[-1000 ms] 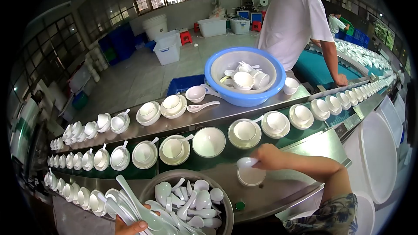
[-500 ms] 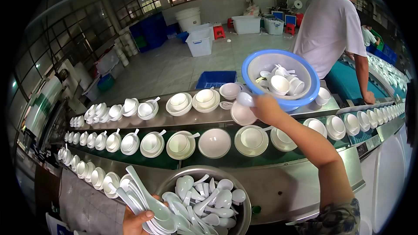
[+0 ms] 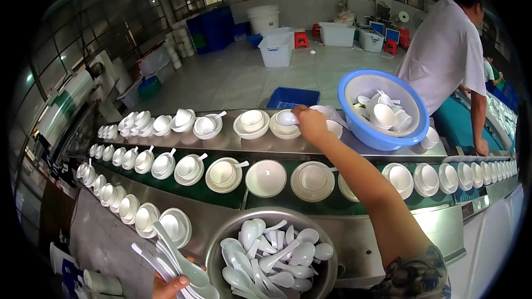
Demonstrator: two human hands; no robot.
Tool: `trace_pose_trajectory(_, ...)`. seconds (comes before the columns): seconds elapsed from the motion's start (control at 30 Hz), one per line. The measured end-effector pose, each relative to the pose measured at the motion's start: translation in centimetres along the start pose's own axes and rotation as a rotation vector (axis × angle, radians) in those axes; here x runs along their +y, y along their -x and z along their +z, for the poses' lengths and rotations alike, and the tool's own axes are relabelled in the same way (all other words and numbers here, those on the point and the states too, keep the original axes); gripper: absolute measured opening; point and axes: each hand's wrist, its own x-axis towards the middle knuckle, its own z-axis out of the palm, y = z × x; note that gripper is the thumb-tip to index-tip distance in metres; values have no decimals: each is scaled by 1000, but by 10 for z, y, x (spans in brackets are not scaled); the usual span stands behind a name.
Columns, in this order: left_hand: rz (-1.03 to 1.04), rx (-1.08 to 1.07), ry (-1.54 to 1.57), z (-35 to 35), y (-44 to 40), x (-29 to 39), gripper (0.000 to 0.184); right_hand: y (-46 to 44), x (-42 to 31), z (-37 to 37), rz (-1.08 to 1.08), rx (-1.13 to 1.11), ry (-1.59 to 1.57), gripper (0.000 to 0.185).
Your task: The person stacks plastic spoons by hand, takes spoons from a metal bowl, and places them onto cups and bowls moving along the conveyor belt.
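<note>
My left hand (image 3: 168, 287), at the bottom, is wrapped around a bundle of white spoons (image 3: 178, 264) with handles pointing up and left. Beside it stands a steel basin (image 3: 328, 268) heaped with loose white spoons (image 3: 277, 254). My right hand (image 3: 311, 124) reaches across to the far steel ledge, fingers closed on a single white spoon (image 3: 287, 117). That spoon's bowl end is over a stack of white bowls (image 3: 284, 130); whether it touches them I cannot tell. Left of it sits another bowl stack (image 3: 252, 123).
A green conveyor belt (image 3: 244, 196) carries bowl stacks, several with spoons. A blue-rimmed basin (image 3: 354, 130) of cups and spoons sits right on the ledge (image 3: 233, 143). A co-worker in a white shirt (image 3: 446, 50) leans at the right. Behind the ledge is a blue crate (image 3: 292, 97).
My right hand has moved left with the spoon, from beside a bowl to over a bowl stack. The camera view has turned left. My left hand still holds the spoon bundle.
</note>
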Motion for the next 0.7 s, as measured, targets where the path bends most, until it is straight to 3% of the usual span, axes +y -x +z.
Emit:
trace_pose_trajectory(0.03,-6,-10,15,3,-1,1,65,-11,-2,7,-16,-3,-16,13)
trace_pose_trajectory(0.1,-39,24,69,-4,4,-2,61,-25,-11,26,144,-420,89,18)
trace_pose_trajectory(0.13,9,-61,16,-7,4,-3,56,-27,-10,34,85,-365,73,17)
trace_pose_trajectory(0.23,87,50,63,-5,4,-2,50,-28,-28,28,95,-262,44,18)
trace_pose_trajectory(0.3,111,79,80,-15,-2,-3,50,-9,-54,9,-173,-57,-8,9)
trace_pose_trajectory(0.37,157,97,59,-16,-6,-1,50,9,-82,-7,-449,108,-157,14)
trace_pose_trajectory(0.5,134,-33,65,-11,-22,3,48,36,-128,13,-670,-93,-212,15)
trace_pose_trajectory(0.63,28,-107,174,-12,-34,3,51,42,-138,44,-681,-280,-259,22)
trace_pose_trajectory(0.7,60,-103,141,-10,-34,4,48,27,-146,11,-286,-455,-394,41)
